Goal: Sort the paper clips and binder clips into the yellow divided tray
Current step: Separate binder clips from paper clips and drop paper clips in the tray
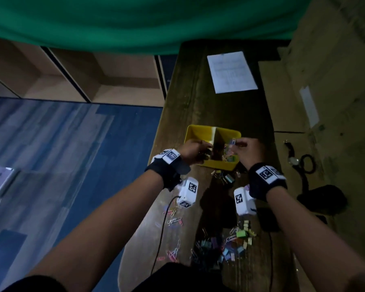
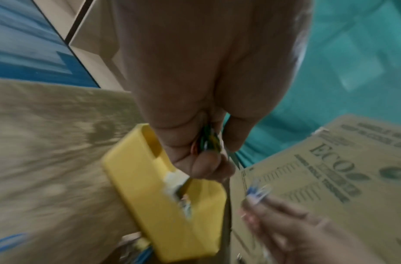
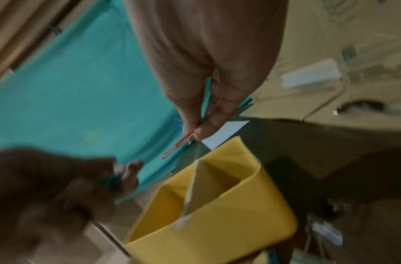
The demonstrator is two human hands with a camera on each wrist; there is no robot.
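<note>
Two bare hands hover over a yellow divided tray (image 1: 200, 131) on a dark wooden table (image 1: 190, 98). The left hand (image 1: 193, 149), above the tray's left compartment, curls its fingers around a small bunch of coloured clips (image 2: 207, 141). The right hand (image 1: 250, 148), above the right compartment, pinches a red paper clip (image 3: 178, 144) between thumb and fingertip. The right compartment already holds a heap of paper clips (image 1: 228, 153). Nearer the person, binder clips (image 1: 225, 244) lie in a loose pile, with more paper clips (image 1: 174, 221) scattered to their left. A white sheet of paper (image 1: 231, 71) lies beyond the tray, and cardboard boxes (image 1: 329, 81) stand to the right.
</note>
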